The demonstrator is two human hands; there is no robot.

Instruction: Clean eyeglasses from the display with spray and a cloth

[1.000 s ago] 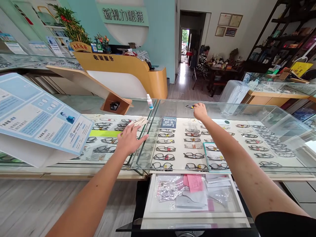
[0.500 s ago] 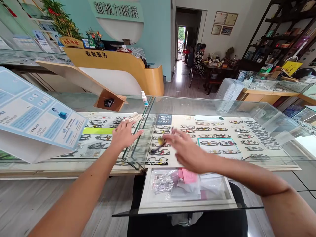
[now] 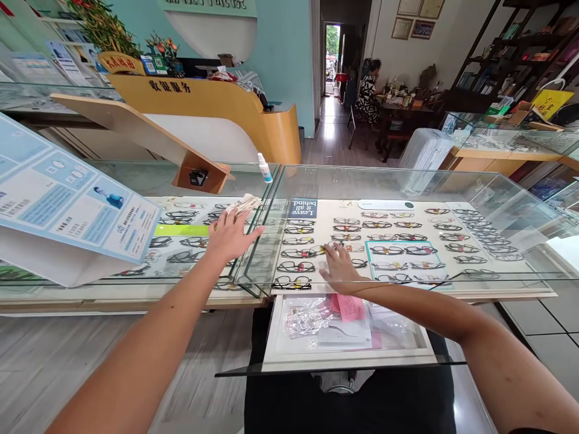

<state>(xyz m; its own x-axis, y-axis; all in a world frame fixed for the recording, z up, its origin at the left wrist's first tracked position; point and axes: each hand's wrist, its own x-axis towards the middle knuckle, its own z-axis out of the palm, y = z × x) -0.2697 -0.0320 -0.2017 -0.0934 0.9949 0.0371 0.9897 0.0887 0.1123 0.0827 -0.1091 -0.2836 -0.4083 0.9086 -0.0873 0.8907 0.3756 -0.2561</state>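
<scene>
My left hand (image 3: 231, 234) rests with fingers spread on the glass top of the left display case (image 3: 244, 181). Its fingertips meet a crumpled pale cloth (image 3: 246, 204). My right hand (image 3: 340, 265) is over the rows of frames in the right case, thumb apart from the outstretched fingers. Those fingertips are at the right end of a dark pair of eyeglasses (image 3: 303, 252) with a yellow mark. Other eyeglasses lie above and below it, such as a black pair (image 3: 292, 283) at the front. Whether the fingertips press on the pair is too small to tell.
A drawer (image 3: 348, 360) with plastic bags and a pink slip is pulled out before me. A spray bottle (image 3: 265, 169), a tilted wooden stand (image 3: 199, 172) and a blue leaflet stand (image 3: 76, 205) are on the left. A person (image 3: 368, 90) sits far back.
My right hand has moved forward and down from a blurred motion with eyeglasses, which now lie among the row. My left hand stays by the cloth. The view has tipped downward.
</scene>
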